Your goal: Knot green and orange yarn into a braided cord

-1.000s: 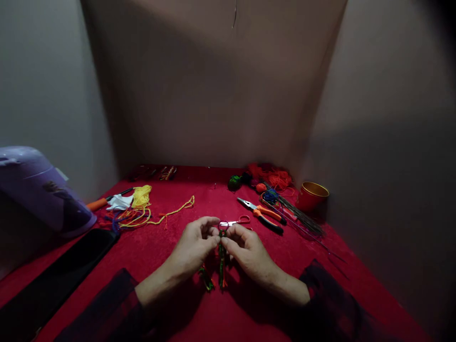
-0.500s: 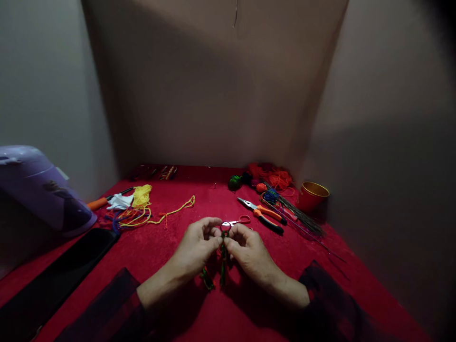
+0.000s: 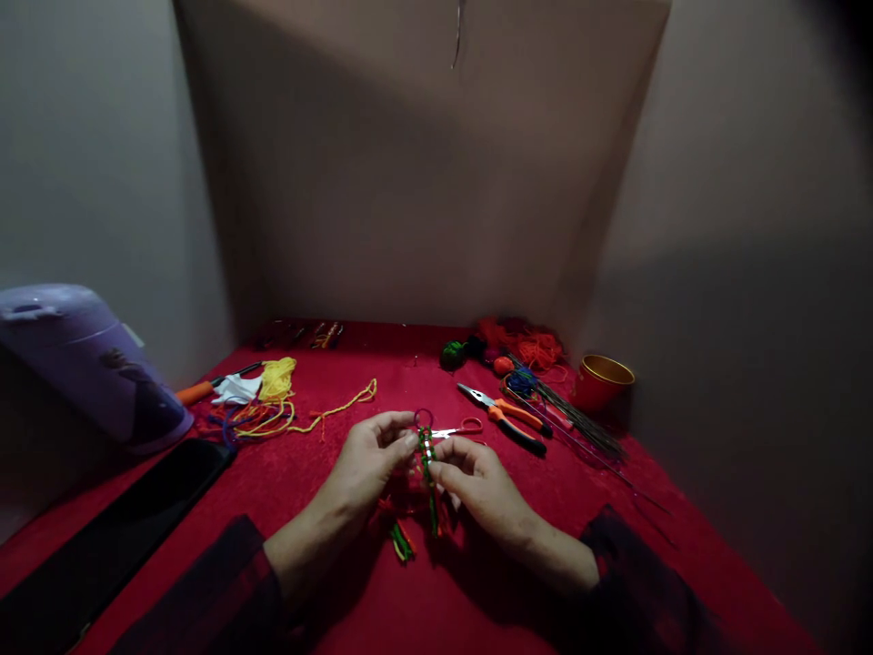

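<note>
Between my hands is a small braided yarn piece (image 3: 426, 448) in green, red and white, with a dark purple ring (image 3: 424, 418) at its top. My left hand (image 3: 372, 464) pinches its left edge near the ring, thumb against fingers. On the other side, my right hand (image 3: 477, 478) grips it a little lower between thumb and fingertips. Loose strands (image 3: 402, 539) of green, red and yellow dangle below my left hand, and more hang under the braid. Just beyond the fingers lie scissors (image 3: 470, 426) with red handles, partly hidden.
Pliers (image 3: 522, 418) with orange and black handles lie right of centre, beside a bundle of thin sticks (image 3: 579, 414) and a red cup (image 3: 604, 382). Yellow yarn (image 3: 278, 377) is at the left, near a purple container (image 3: 95, 364) and a black flat object (image 3: 123, 537). Orange yarn (image 3: 536, 346) is heaped at the back.
My fingers have shifted on the yarn piece, my right hand slightly lower, so more of the braid and its ring shows. The view has moved slightly.
</note>
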Motion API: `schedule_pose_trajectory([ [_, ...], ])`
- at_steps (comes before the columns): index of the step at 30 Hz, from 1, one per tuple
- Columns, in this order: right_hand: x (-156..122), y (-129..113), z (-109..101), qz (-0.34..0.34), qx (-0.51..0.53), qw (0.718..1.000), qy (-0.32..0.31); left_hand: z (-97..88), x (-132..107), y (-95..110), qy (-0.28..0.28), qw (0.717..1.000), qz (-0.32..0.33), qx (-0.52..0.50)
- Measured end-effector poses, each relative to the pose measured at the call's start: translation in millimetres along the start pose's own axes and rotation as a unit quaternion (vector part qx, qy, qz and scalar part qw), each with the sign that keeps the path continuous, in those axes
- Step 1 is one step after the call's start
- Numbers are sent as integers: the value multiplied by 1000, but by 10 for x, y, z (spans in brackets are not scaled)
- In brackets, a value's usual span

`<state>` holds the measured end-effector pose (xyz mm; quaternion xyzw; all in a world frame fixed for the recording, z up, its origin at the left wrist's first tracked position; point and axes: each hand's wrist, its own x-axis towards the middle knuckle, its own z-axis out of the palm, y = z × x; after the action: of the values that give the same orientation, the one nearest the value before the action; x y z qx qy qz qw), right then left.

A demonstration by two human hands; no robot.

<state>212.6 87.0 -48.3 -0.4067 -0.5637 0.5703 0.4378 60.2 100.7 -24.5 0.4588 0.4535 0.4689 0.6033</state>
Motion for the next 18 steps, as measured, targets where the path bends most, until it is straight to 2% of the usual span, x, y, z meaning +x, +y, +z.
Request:
schedule_pose_trajectory([
  [5,-1,-15,-3,4,-8,1000,-4,-23,7,-33,-11,999,24,24],
  [9,-13,-18,3,16,-8,1000,-22,-54,22,-37,3,999,22,32],
  [18,-5,22,16,60,27,997,-37,-143,51,66,133,991,20,19],
])
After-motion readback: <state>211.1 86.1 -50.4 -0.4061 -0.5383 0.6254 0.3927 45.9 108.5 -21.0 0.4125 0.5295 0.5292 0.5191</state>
